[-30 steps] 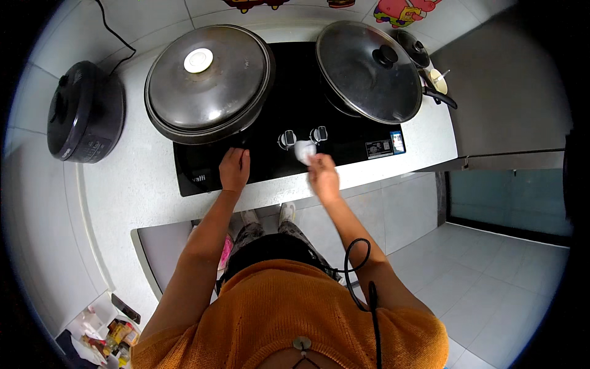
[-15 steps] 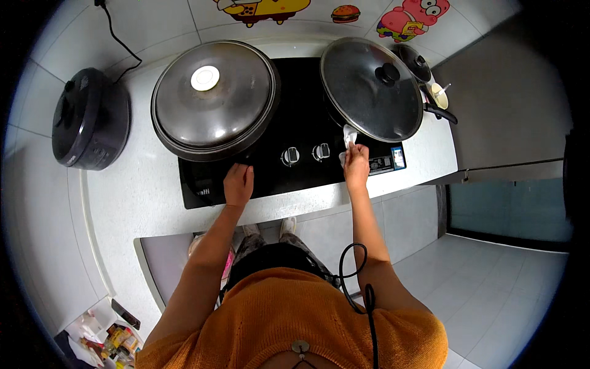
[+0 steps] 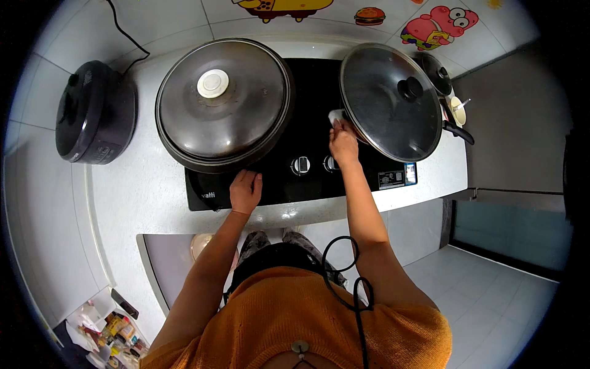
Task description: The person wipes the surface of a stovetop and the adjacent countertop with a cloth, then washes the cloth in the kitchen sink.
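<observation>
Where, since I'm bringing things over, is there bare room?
Bare: countertop between cooker and stove; the stove's rear strip between metal lid and glass lid. Crowded: the far right corner, with small lid and cream bowl, and beside the glass lid, where the right hand holds a white cloth.

A white tiled wall (image 3: 175, 21) with cartoon stickers (image 3: 437, 28) spans the top; a flat grey panel (image 3: 522, 117) stands upper right; pale grey floor tiles (image 3: 473, 295) cover the lower right.

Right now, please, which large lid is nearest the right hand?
The glass lid with the black knob: the right hand is by its left side; the white-knobbed metal lid sits farther left.
</observation>
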Action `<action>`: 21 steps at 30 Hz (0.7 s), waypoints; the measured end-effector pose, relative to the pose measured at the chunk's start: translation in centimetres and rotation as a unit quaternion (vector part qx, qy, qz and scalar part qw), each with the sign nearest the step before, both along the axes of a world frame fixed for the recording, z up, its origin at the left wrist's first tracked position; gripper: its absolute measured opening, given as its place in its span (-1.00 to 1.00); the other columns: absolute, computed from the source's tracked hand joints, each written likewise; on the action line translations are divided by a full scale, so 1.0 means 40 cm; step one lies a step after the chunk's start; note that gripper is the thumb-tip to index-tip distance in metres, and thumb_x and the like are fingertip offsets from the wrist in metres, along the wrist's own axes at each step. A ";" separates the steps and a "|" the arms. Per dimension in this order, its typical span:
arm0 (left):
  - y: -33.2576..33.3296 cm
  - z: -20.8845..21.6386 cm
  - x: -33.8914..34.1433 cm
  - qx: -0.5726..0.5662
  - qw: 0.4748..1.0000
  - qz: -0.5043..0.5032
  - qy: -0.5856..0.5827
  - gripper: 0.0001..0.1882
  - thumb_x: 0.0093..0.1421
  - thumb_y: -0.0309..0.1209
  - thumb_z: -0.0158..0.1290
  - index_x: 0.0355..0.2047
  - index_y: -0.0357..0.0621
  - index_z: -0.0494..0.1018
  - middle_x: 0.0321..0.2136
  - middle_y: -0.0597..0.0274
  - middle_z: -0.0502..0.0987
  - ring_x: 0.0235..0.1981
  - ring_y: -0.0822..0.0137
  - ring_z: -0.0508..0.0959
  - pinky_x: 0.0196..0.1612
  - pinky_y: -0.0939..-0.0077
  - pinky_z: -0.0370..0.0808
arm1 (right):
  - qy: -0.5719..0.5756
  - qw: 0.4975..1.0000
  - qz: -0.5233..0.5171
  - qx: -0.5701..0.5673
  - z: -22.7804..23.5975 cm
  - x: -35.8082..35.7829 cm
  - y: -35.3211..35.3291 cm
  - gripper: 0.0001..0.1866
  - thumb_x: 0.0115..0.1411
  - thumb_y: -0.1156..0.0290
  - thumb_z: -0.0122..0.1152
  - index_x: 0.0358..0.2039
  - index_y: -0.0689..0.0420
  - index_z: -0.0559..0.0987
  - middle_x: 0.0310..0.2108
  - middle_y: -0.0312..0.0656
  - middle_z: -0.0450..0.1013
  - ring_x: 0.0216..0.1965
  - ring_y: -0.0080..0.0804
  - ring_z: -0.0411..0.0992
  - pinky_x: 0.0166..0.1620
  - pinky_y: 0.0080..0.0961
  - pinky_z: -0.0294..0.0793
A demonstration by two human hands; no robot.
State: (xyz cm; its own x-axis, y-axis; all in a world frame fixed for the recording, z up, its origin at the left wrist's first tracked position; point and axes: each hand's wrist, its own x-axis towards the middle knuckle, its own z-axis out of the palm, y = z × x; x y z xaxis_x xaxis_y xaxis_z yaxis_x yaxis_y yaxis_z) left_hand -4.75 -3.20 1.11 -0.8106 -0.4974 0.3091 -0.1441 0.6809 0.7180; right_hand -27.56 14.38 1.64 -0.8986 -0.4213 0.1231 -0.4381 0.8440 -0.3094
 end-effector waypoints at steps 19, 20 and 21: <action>-0.002 -0.017 -0.003 -0.019 0.996 -0.011 0.081 -0.73 0.19 -0.39 -0.07 -0.63 -0.21 0.31 -0.70 0.15 0.25 -0.70 0.18 0.25 -0.63 0.35 0.22 | -0.002 0.991 0.099 -0.090 0.035 0.314 0.067 -0.79 0.04 0.58 0.05 -0.29 0.18 0.56 -0.19 -0.18 0.40 -0.17 -0.21 0.34 -0.16 -0.41 0.41; 0.000 -0.016 -0.003 -0.021 0.997 -0.011 0.074 -0.73 0.20 -0.38 -0.08 -0.63 -0.21 0.30 -0.70 0.16 0.24 -0.70 0.20 0.24 -0.63 0.36 0.21 | 0.011 0.991 0.098 -0.095 0.038 0.334 0.079 -0.78 -0.01 0.64 0.06 -0.32 0.18 0.58 -0.21 -0.19 0.41 -0.21 -0.23 0.36 -0.18 -0.43 0.42; -0.001 -0.016 0.000 -0.019 0.998 -0.014 0.055 -0.77 0.17 -0.39 -0.06 -0.60 -0.21 0.32 -0.67 0.13 0.27 -0.66 0.15 0.29 -0.60 0.33 0.25 | 0.001 0.989 0.108 -0.098 0.040 0.355 0.091 -0.77 -0.03 0.65 0.07 -0.34 0.18 0.59 -0.22 -0.20 0.41 -0.22 -0.24 0.36 -0.18 -0.44 0.42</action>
State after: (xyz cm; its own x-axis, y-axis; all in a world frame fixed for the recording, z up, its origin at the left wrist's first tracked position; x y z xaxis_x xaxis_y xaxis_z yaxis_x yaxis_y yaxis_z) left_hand -4.74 -3.22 0.48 -0.7846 -0.4608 0.4148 -0.0466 0.7110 0.7016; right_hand -13.37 18.01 3.25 -0.7898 -0.5716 0.2223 -0.6024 0.6547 -0.4566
